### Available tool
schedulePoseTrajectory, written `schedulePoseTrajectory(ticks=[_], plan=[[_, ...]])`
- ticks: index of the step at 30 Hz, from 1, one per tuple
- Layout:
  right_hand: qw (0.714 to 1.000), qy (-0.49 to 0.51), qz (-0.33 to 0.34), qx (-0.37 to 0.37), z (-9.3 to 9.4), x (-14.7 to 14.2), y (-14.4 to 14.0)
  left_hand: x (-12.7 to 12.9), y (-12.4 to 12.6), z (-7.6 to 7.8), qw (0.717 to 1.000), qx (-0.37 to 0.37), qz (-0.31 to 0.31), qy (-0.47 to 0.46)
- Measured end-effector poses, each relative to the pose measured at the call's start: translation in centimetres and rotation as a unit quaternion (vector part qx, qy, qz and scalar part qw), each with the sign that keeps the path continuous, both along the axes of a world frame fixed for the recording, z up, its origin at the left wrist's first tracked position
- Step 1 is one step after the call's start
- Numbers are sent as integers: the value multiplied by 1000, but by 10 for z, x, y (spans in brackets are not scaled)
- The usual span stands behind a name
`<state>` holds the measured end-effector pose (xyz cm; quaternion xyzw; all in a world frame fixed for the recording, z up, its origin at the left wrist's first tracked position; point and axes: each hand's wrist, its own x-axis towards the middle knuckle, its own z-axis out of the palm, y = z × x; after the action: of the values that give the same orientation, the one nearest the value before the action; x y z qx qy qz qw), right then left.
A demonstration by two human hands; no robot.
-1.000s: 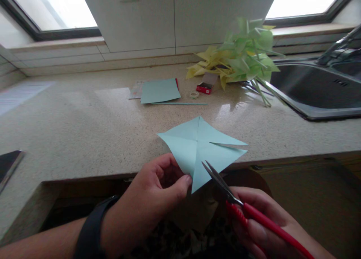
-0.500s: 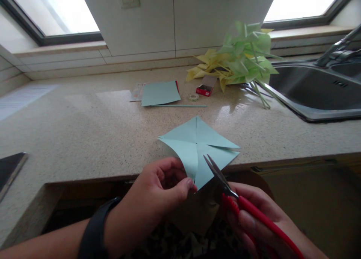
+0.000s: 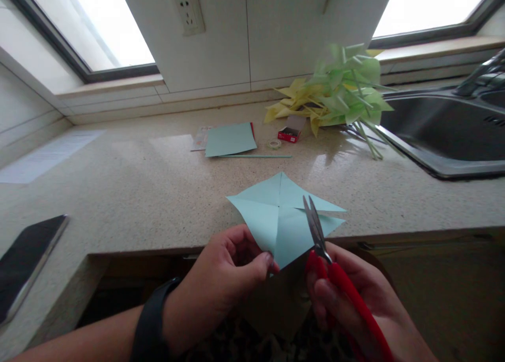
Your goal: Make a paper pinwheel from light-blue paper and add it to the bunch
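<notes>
A pale blue-green paper square [image 3: 258,214] lies turned like a diamond over the counter's front edge. Crease lines cross at a small dark dot in its middle, and a slit runs inward from its right corner. My left hand [image 3: 232,270] pinches the near corner between thumb and fingers. In my right hand [image 3: 355,288] are red-handled scissors [image 3: 315,225], their blades slightly apart and pointing away from me. The blades pass in front of the paper's right half, over the slit; whether they touch the paper I cannot tell.
Behind the paper lie a stack of blue-green sheets [image 3: 231,139], a thin stick [image 3: 260,157], a tape roll [image 3: 273,144] and a small red box [image 3: 290,133]. Yellow and green paper pinwheels [image 3: 347,93] lie beside the sink [image 3: 442,136]. A phone [image 3: 31,262] and a printed sheet [image 3: 51,154] are at left.
The scissors have swung from a leftward slant to nearly upright, and their tips moved right and up over the slit. My left hand keeps its pinch on the paper. The whole view has shifted slightly.
</notes>
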<state>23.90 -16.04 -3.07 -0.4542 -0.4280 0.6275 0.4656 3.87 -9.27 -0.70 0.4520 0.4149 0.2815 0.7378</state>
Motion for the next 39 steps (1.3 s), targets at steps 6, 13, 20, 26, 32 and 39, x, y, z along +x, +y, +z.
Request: schedulePoseTrajectory(ticks=[6,13,20,26,32,39], plan=[[993,-55,-100,42,9,-7,15,10,1,3,1000,25,9,4],[992,-64,-92,63,20,-5,33,22,-2,3,997,56,49,26],[997,-20,-57,45,21,-3,35,27,-11,1,996,63,56,39],[998,-15,-46,45,17,-2,38,25,-23,-14,990,66,121,33],[998,-36,-24,39,15,0,37,27,-33,-31,983,11,181,-22],[999,-35,-10,36,16,0,39,29,-31,-34,977,1,206,-63]])
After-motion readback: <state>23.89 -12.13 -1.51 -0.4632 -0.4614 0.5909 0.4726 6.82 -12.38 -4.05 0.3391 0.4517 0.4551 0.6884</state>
